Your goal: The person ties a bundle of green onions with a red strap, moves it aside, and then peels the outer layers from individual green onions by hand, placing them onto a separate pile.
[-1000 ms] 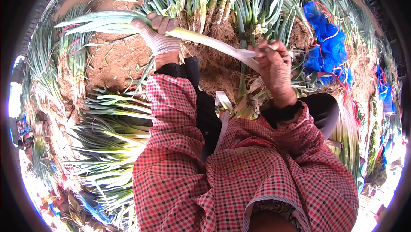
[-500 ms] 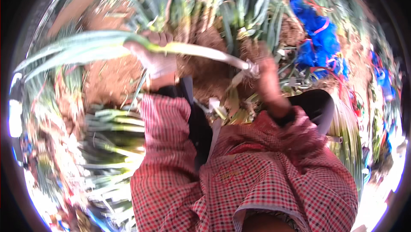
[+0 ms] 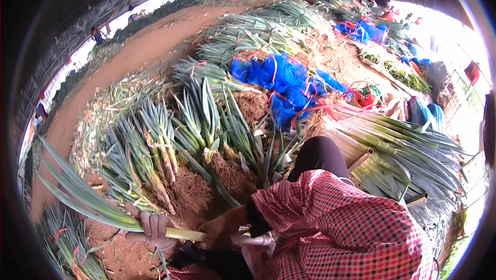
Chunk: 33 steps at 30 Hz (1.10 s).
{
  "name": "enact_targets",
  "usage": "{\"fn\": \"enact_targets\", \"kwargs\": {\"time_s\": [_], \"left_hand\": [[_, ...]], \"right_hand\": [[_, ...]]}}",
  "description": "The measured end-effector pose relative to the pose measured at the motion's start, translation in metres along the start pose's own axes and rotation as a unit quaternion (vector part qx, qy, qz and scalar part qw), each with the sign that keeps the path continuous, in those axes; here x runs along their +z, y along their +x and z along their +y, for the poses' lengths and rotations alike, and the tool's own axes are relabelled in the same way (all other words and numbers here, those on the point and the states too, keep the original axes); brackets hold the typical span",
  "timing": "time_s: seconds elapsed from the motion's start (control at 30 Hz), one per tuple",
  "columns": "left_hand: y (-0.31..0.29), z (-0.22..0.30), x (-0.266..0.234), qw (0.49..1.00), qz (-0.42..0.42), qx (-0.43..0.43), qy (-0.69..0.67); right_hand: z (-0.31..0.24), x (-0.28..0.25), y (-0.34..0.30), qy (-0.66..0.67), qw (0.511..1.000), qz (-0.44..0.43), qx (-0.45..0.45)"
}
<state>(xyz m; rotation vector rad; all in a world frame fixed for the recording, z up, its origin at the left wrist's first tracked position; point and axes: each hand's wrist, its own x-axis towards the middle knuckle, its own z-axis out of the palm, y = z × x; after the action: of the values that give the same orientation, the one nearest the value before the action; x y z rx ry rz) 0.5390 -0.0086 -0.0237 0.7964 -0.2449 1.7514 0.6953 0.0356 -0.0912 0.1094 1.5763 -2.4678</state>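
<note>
A long leek (image 3: 183, 234) lies slantwise across the lower part of the view. Its green leaves fan out to the far left and its pale stalk points right, towards my lap. My left hand (image 3: 150, 225), in a light glove, is closed round it where leaves meet stalk. Further along the stalk, my bare right hand (image 3: 223, 229) is closed round the leek, the fingertips partly hidden. Past that hand the white lower end shows near my checked sleeve. Just ahead of both hands, leeks with brown, soil-covered roots (image 3: 191, 192) lie in a row.
To my right is a neat pile of trimmed leeks (image 3: 382, 140). Blue netting (image 3: 281, 81) with pink and red ties lies ahead. More leek heaps (image 3: 248, 34) stretch away beside a bare dirt strip (image 3: 150, 37). A tied bunch (image 3: 70, 244) sits at lower left.
The view has swung up and to the right. My right hand has gone from the leek's root end to its stalk, closer to my left hand, which keeps its hold.
</note>
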Motion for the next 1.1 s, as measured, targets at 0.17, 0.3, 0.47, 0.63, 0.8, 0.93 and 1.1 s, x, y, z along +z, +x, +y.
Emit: {"fn": "enact_targets", "kwargs": {"time_s": [0.17,0.3,0.47,0.63,0.8,0.93,1.1], "left_hand": [[0.002,-0.034,-0.015,0.825,0.498,0.179,0.201],[-0.01,-0.041,-0.028,0.768,0.53,0.049,0.355],[-0.007,-0.016,-0.042,0.994,0.009,-0.109,-0.024],[-0.01,-0.018,-0.029,0.953,0.245,0.003,0.181],[-0.004,-0.016,-0.031,0.835,0.468,0.121,0.261],[-0.004,-0.02,-0.03,0.848,0.461,0.144,0.218],[-0.012,-0.019,-0.026,0.929,0.282,0.068,0.229]], "right_hand": [[-0.015,0.004,0.0,-0.425,0.846,0.313,-0.072],[0.019,-0.015,0.007,-0.465,0.794,0.369,-0.128],[0.026,-0.01,-0.004,-0.055,0.988,0.122,-0.073],[0.023,0.003,-0.032,-0.355,0.89,0.269,-0.099],[0.046,-0.019,-0.037,-0.405,0.795,0.377,-0.247],[0.043,-0.02,-0.039,-0.297,0.779,0.455,-0.312],[0.036,-0.026,-0.034,-0.356,0.82,0.393,-0.215]]}}
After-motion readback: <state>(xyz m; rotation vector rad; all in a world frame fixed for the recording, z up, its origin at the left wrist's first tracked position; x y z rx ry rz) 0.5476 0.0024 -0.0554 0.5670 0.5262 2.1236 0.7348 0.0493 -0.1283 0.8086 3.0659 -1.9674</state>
